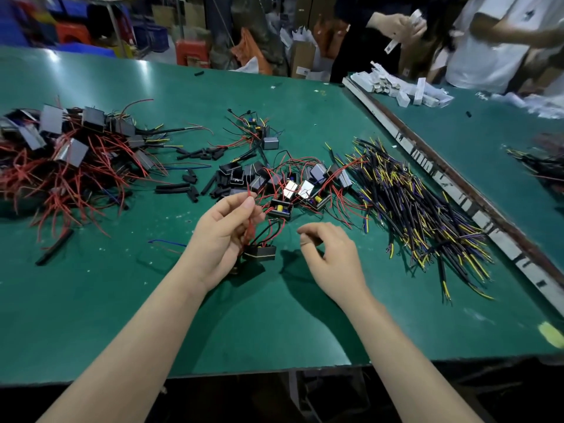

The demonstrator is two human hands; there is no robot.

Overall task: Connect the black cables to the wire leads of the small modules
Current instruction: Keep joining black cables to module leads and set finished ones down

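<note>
While the left hand pinched the thin red wire leads of a small black box-shaped module hanging just above the green matted surface, the right hand hovered beside it, fingers loosely curled, its grip empty. The step looked like readying one module; next, a black cable with yellow and blue ends would need fetching from the heap at right. Loose modules lay ahead; other workers stood beyond in a cluttered workshop.
</note>
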